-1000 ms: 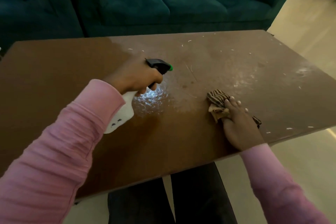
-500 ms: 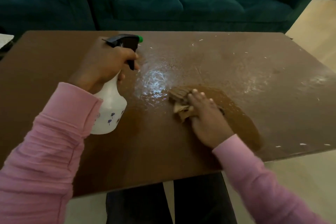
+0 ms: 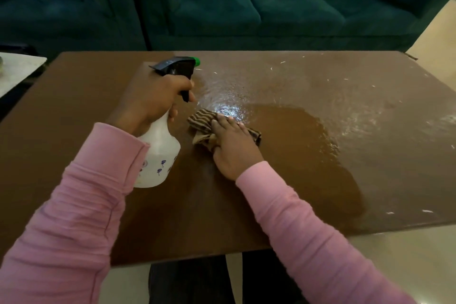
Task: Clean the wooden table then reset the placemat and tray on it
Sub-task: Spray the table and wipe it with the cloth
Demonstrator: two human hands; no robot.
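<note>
Big teal sofa (image 3: 246, 7) sat beyond the far edge of the tabletop (image 3: 74, 111), and that wooden tabletop was the thing being cleaned; no placemat or tray showed anywhere. Pale floor (image 3: 407, 266) lay off the tabletop's near and right edges. Across the tabletop ran a darker wiped band (image 3: 308, 155), its long axis going from the middle toward the near right corner. Beyond the band, toward the far and right edges, lay a wet sheen (image 3: 229, 96) and grey smear. Near the tabletop's middle the left hand (image 3: 153, 101) gripped a white spray bottle (image 3: 158, 155) by the neck, with a finger curled on the trigger and the nozzle aimed at the far right. Just right of it the right hand (image 3: 232, 145) pressed flat, fingers straight, on a striped cloth (image 3: 201, 121) at the band's inner end. The right hand was nearer the unwiped area, so the next stroke looked likely to head away and rightward. White flecks (image 3: 282, 62) dotted the tabletop's far right.
</note>
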